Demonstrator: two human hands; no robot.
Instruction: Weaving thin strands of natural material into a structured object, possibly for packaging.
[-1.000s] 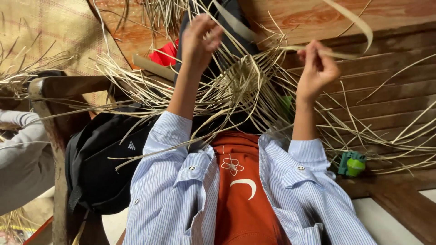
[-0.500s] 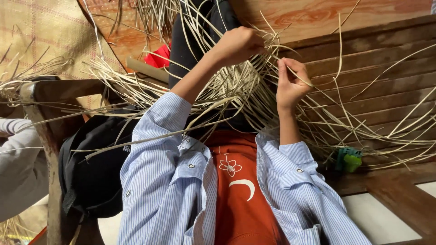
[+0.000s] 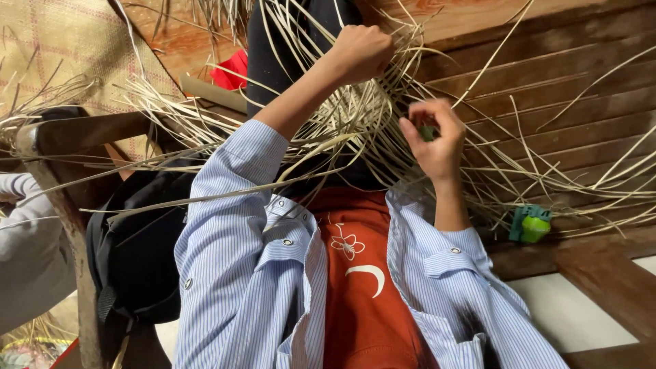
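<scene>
Two hands are working in the head view. Left hand (image 3: 361, 51) is clenching into a fist around pale strips at the top of the half-woven basket (image 3: 355, 123), which is resting on the lap. Right hand (image 3: 435, 140) is curling loosely beside the weave, fingertips pinching near one strip. Wooden planks (image 3: 574, 89) are lying beneath; a green object (image 3: 530, 226) is sitting to the right.

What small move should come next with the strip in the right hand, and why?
Probably draw the strip snug into the woven piece. The right hand pinches a strip just beside the weave, while the left hand is fisted on strips at its upper edge, and loose ends splay out all round.
</scene>
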